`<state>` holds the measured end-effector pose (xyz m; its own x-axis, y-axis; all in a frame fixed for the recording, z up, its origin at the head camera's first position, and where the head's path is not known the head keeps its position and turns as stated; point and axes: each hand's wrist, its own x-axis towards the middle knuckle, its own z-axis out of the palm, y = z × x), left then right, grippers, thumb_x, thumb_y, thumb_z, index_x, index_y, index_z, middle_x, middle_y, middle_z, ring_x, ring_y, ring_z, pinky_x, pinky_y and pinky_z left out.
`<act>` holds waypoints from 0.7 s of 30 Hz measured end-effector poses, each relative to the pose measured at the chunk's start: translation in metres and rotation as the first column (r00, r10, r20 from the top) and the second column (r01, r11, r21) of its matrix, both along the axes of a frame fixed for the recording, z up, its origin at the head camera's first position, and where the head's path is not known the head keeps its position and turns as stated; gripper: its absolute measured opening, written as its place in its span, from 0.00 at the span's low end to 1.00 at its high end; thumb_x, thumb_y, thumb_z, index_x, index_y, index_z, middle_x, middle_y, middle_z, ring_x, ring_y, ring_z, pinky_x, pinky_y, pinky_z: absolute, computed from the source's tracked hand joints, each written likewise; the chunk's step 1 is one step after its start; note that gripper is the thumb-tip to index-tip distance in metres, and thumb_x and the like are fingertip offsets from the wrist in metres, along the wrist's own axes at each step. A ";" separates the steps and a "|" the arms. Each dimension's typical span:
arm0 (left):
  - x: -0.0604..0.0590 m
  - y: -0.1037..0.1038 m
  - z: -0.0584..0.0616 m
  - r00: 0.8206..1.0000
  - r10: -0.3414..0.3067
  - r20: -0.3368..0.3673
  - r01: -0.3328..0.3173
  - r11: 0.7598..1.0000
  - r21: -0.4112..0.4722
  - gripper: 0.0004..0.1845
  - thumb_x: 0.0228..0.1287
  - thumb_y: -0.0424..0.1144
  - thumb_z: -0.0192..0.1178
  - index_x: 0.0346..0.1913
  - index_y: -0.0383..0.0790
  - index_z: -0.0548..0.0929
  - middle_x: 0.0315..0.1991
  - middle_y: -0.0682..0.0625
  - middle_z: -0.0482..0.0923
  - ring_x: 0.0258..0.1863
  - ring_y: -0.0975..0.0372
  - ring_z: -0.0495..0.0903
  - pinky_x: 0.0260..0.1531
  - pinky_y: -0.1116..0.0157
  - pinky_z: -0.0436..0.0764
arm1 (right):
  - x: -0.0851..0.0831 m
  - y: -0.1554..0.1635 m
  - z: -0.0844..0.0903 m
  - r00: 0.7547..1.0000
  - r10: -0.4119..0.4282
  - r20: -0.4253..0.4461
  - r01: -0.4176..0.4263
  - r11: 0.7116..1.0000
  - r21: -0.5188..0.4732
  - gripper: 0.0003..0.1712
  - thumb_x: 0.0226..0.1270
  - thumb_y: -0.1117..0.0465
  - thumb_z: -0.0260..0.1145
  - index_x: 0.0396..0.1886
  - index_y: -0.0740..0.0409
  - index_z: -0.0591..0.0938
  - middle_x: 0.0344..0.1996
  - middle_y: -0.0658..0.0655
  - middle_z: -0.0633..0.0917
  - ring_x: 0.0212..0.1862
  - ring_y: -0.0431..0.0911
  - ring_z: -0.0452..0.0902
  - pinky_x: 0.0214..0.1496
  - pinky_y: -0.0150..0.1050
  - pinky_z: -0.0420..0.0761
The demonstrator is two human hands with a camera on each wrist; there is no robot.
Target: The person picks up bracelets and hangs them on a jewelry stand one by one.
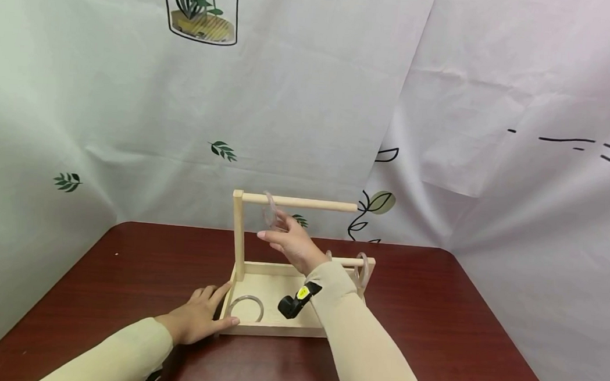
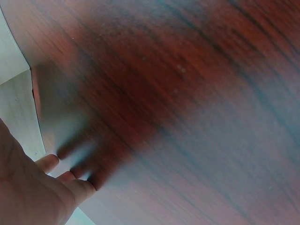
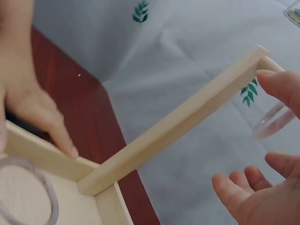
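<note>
A pale wooden jewelry stand (image 1: 236, 233) with a tray base stands on the table. From its upper rod (image 1: 314, 204) hangs a translucent bangle (image 1: 270, 203), near the left post. My right hand (image 1: 293, 242) is just beside that bangle, its thumb and fingers spread apart in the right wrist view with nothing gripped between them. My left hand (image 1: 198, 315) rests on the tray's front left corner, fingers along the side wall, thumb at the front wall. Inside the tray lies another bangle (image 3: 54, 201). More bangles (image 1: 365, 270) hang on the lower rod, partly hidden by my right arm.
The dark red wooden table (image 1: 433, 315) extends around the stand on both sides. Behind it hangs a pale cloth backdrop (image 1: 310, 97) printed with leaves. A black wrist camera (image 1: 292, 306) on my right wrist hangs over the tray.
</note>
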<state>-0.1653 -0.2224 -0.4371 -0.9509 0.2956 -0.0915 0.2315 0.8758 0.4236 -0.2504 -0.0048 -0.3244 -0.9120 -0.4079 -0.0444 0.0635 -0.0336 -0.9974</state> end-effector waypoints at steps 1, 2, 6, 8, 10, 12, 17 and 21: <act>-0.001 -0.001 -0.002 1.000 0.003 -0.005 -0.003 1.000 0.000 0.49 0.59 0.69 0.55 0.74 0.41 0.56 0.62 0.33 0.63 0.64 0.36 0.60 0.54 0.37 0.67 | 0.001 0.001 -0.002 1.000 -0.009 -0.024 0.010 0.999 0.036 0.45 0.62 0.65 0.68 0.76 0.52 0.56 0.71 0.62 0.60 0.71 0.55 0.60 0.67 0.50 0.66; -0.001 -0.001 -0.004 1.000 0.004 -0.012 -0.004 1.000 0.003 0.50 0.59 0.70 0.54 0.74 0.41 0.56 0.62 0.33 0.63 0.64 0.37 0.59 0.54 0.37 0.67 | 0.003 0.001 -0.003 0.998 -0.020 -0.051 0.023 0.997 0.072 0.46 0.61 0.63 0.69 0.76 0.52 0.57 0.71 0.61 0.61 0.71 0.55 0.59 0.66 0.50 0.67; -0.001 -0.002 -0.005 1.000 0.003 -0.022 -0.003 1.000 0.010 0.50 0.58 0.72 0.53 0.74 0.41 0.56 0.61 0.33 0.63 0.64 0.36 0.60 0.53 0.36 0.67 | 0.009 0.001 -0.010 0.984 -0.058 -0.167 0.091 0.976 0.197 0.48 0.57 0.60 0.72 0.75 0.51 0.58 0.70 0.60 0.64 0.70 0.55 0.60 0.64 0.52 0.69; -0.001 -0.001 -0.005 1.000 0.002 -0.023 -0.001 1.000 0.012 0.50 0.58 0.72 0.53 0.74 0.41 0.56 0.61 0.33 0.64 0.64 0.36 0.60 0.53 0.36 0.67 | 0.012 0.000 -0.013 0.977 -0.067 -0.204 0.118 0.962 0.247 0.49 0.56 0.58 0.73 0.75 0.52 0.59 0.69 0.61 0.64 0.70 0.56 0.61 0.63 0.53 0.70; 0.000 -0.001 -0.004 1.000 0.002 -0.021 -0.002 1.000 0.011 0.50 0.58 0.72 0.53 0.75 0.42 0.56 0.61 0.33 0.64 0.64 0.36 0.59 0.54 0.37 0.67 | 0.015 -0.001 -0.016 0.973 -0.068 -0.221 0.131 0.950 0.284 0.51 0.55 0.57 0.74 0.75 0.53 0.58 0.69 0.62 0.64 0.70 0.55 0.61 0.63 0.53 0.69; 0.000 -0.001 -0.002 1.000 -0.003 -0.013 0.003 1.000 0.010 0.50 0.59 0.71 0.53 0.75 0.41 0.55 0.61 0.33 0.63 0.64 0.36 0.59 0.54 0.37 0.67 | 0.018 -0.002 -0.019 0.972 -0.061 -0.228 0.132 0.941 0.312 0.51 0.55 0.56 0.74 0.75 0.55 0.58 0.68 0.62 0.64 0.70 0.55 0.61 0.63 0.54 0.68; 0.002 0.000 0.003 1.000 -0.014 0.025 0.015 1.000 -0.011 0.49 0.61 0.70 0.52 0.75 0.41 0.53 0.62 0.31 0.62 0.64 0.35 0.58 0.55 0.37 0.66 | 0.023 -0.004 -0.028 0.969 -0.020 -0.245 0.111 0.924 0.365 0.50 0.56 0.56 0.74 0.75 0.57 0.59 0.67 0.62 0.64 0.69 0.55 0.62 0.64 0.53 0.68; 0.002 0.000 0.006 0.999 -0.017 0.046 0.018 1.000 -0.011 0.49 0.61 0.69 0.52 0.75 0.41 0.53 0.63 0.31 0.61 0.65 0.35 0.57 0.55 0.36 0.66 | 0.026 -0.006 -0.036 0.971 0.003 -0.237 0.091 0.918 0.386 0.48 0.56 0.58 0.74 0.74 0.57 0.61 0.67 0.62 0.64 0.69 0.57 0.61 0.64 0.53 0.68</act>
